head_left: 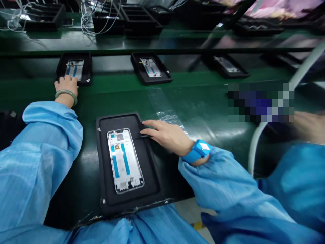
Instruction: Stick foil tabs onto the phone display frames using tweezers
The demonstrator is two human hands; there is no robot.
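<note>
My left hand (66,86) reaches to the far left, its fingers bent over the near edge of a black tray (87,67). In that tray lies a silvery phone frame (78,69) with blue strips, partly covered by my fingers. Close in front of me sits another black tray (149,169), slightly turned. The phone frame (124,161) inside it has two long blue strips and a small orange flex piece. My right hand (169,135) is at this tray's upper right rim, fingers stretched out and apart, the fingertips at the edge. Its thumb is hidden.
Along the green line stand more black trays with phone frames, one in the middle (134,64) and one further right (243,73). White cables (88,20) hang by bins on the shelf behind. At right, a pale curved tube (256,142) stands before another person's blurred hand (309,125).
</note>
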